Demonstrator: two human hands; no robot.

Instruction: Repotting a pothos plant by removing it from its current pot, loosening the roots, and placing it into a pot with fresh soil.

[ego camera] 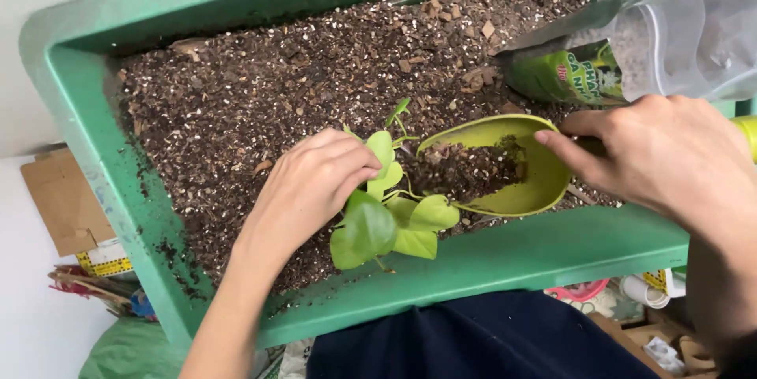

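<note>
Left hand (311, 186): curled shut about the plant (390, 217), fingers bent round the stems, knuckles up; the wrist comes in from the near left.
Plant: small, with yellow-green heart-shaped leaves; it stands in the soil (260, 103) near the tray's near wall, just right of the left hand, and its lower leaves lie against that wall.
Right hand (670, 158): closed on the handle of the scoop (505, 166), forefinger stretched along the bowl's far right rim; it comes in from the right.
Scoop: lime green, bowl towards the left and partly filled with dark soil; its lip is just beside the plant's leaves, on their right.
Tray (520, 253): green, long, filled with dark soil flecked with bark chips.
Bag (631, 48): clear plastic with a green printed part, lying on the tray's far right corner, above the right hand.
Hidden: the plant's stem base lies behind the left fingers; the scoop's handle is covered by the right hand; whether the scoop touches the leaves cannot be told; the bag is cut off at the right edge.
</note>
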